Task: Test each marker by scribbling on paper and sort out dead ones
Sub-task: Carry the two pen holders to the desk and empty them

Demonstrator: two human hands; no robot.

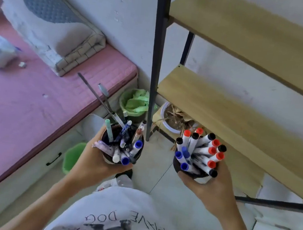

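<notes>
Cups' walls mostly hidden | left hand (93,162) grips dark round pen cup (109,159) | right hand (209,186) grips marker cup (192,175), glossy capped markers (203,149)

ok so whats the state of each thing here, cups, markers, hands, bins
left cup: held up, crammed with mixed pens
right cup: held up, full of markers
markers: capped, standing up
left hand: grips left cup
right hand: grips right cup
bin: lined with green bag

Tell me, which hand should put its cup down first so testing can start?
Probably the left hand: its cup holds mixed pens, and the bed is on that side. The right hand keeps the marker cup.
</notes>
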